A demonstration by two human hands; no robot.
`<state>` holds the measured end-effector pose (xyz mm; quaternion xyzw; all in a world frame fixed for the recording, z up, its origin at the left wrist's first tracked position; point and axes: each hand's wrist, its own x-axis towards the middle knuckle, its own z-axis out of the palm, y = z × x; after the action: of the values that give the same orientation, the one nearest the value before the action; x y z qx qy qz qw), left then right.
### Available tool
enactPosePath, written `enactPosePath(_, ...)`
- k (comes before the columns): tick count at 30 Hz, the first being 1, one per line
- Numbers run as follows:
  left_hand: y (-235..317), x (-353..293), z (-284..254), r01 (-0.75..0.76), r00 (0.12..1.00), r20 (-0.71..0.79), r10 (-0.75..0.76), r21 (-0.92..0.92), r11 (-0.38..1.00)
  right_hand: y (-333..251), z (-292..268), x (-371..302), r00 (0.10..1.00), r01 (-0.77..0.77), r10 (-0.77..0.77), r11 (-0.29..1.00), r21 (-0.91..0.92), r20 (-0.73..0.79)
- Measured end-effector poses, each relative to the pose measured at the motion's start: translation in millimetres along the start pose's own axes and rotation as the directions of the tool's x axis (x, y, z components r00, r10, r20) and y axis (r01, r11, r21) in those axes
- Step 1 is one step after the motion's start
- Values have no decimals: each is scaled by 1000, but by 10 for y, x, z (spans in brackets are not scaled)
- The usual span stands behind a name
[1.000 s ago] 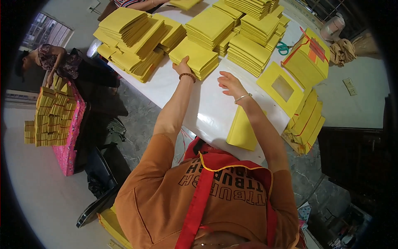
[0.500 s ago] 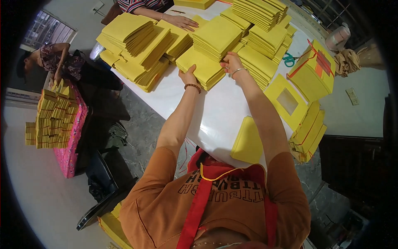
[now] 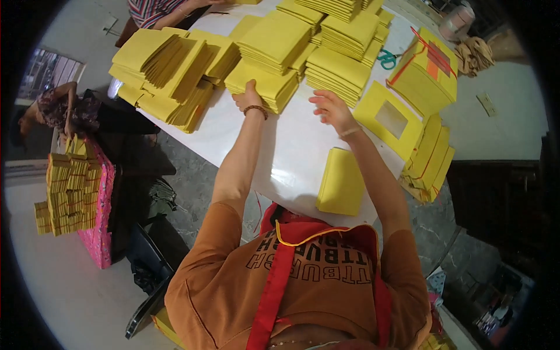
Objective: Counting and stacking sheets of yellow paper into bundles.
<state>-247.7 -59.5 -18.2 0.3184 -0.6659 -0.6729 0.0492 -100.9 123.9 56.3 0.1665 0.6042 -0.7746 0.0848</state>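
Left grip unclear: left hand (image 3: 245,100) touching rectangular yellow folded-sheet stack (image 3: 273,84); right hand (image 3: 335,112) empty, fingers parted; room along white surface (image 3: 291,149) near edge.

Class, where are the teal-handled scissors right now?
In the head view, the scissors lie upper right on the white table, between a yellow stack and a red-tied yellow bundle.

matt paper-like yellow stacks (image 3: 274,38), smooth glossy white tabletop (image 3: 286,151), red cloth apron (image 3: 273,291)
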Motion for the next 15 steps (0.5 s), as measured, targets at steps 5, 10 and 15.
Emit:
enactPosePath(5, 7, 138, -12, -71, 989, 145, 25, 322, 944, 257, -828, -971, 961, 2, 8, 999, 34, -277)
enactPosePath(10, 121, -133, -145, 400, 791, 608, -70, -426, 812, 809, -1219, -1856, 765, 56, 48, 988, 141, -642)
enactPosePath(15, -378, -740, -768, 281, 694, 716, -71, -179, 943, 1380, -994, -2281, 721, 80, 168, 944, 321, -673)
